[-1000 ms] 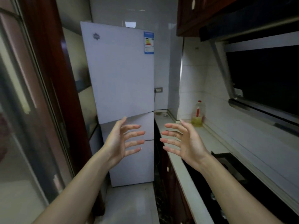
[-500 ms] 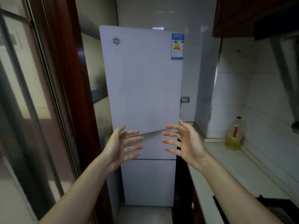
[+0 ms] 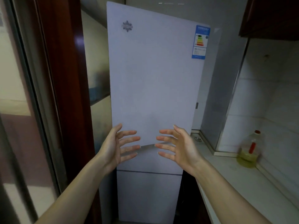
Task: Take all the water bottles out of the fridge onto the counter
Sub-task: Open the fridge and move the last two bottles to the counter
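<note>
A tall pale-lilac fridge (image 3: pixel 153 81) stands straight ahead with all its doors closed, so no water bottles show. A blue energy label sits at its top right corner. My left hand (image 3: pixel 118 146) and my right hand (image 3: pixel 179 146) are raised in front of the seam below the top door, palms facing each other, fingers spread, holding nothing. Neither hand touches the fridge. The pale counter (image 3: pixel 234 180) runs along the right side, starting beside the fridge.
A plastic bottle of yellow oil with a red cap (image 3: pixel 248 151) stands on the counter against the tiled wall. A dark wooden door frame (image 3: pixel 64 94) and glass sliding door line the left. Dark wall cabinets (image 3: pixel 271 16) hang at upper right.
The view has swung left and come closer to the fridge, which now fills the centre. The stove has left the frame. Both hands keep the same open pose.
</note>
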The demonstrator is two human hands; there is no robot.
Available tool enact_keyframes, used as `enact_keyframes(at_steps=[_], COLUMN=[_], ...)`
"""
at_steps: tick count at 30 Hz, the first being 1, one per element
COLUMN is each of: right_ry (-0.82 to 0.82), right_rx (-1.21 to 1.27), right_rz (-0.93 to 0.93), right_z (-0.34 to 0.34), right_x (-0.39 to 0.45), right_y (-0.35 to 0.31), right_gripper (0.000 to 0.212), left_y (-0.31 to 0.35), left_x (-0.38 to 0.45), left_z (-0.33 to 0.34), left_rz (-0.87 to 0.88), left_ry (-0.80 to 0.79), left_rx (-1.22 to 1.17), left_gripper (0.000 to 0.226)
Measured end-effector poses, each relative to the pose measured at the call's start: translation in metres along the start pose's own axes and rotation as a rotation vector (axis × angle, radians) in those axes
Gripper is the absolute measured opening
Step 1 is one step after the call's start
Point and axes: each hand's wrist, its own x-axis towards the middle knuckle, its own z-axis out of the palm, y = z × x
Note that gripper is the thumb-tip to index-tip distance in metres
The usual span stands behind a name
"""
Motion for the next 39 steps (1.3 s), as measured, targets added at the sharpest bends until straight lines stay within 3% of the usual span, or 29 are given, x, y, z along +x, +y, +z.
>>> enact_keyframes(at_steps=[8, 15, 17, 19, 21, 25, 29, 33, 37, 39], right_ry=[0.072, 0.08, 0.08, 0.078, 0.056, -0.021, -0.141, -0.216, -0.334, -0.396], right_rx=[0.092, 0.047, -0.051, -0.143, -0.274, -0.718, -1.259, -1.665, -1.851, -1.919], right_rz=[0.009, -0.01, -0.043, -0.096, -0.155, -0.412, -0.729, -1.097, -1.475, -1.561], right_z=[0.068, 0.106, 0.111, 0.115, 0.121, 0.14, 0.156, 0.172, 0.189, 0.194], right_x=[0.106, 0.169, 0.183, 0.197, 0.209, 0.23, 0.246, 0.265, 0.296, 0.308], right_y=[0.002, 0.007, 0.004, 0.0, -0.005, -0.012, -0.016, -0.023, -0.017, -0.014], right_gripper=[0.049, 0.043, 0.035, 0.027, 0.021, 0.015, 0.036, 0.039, 0.019, 0.02], left_y=[0.051, 0.083, 0.091, 0.095, 0.097, 0.106, 0.122, 0.131, 0.134, 0.133], left_x=[0.111, 0.176, 0.183, 0.189, 0.192, 0.195, 0.204, 0.212, 0.213, 0.213], left_z=[-0.061, -0.083, -0.081, -0.084, -0.09, -0.106, -0.119, -0.133, -0.147, -0.15], left_rz=[0.021, 0.164, 0.288, 0.539, 0.785, 1.075, 1.216, 1.22, 1.155, 1.129], left_ry=[-0.045, -0.12, -0.097, -0.047, 0.011, 0.188, 0.34, 0.355, 0.269, 0.254], left_rx=[0.013, 0.042, 0.096, 0.312, 0.58, 1.017, 1.306, 1.492, 1.721, 1.807], left_gripper=[0.059, 0.051, 0.041, 0.03, 0.038, 0.055, 0.061, 0.072, 0.092, 0.101])
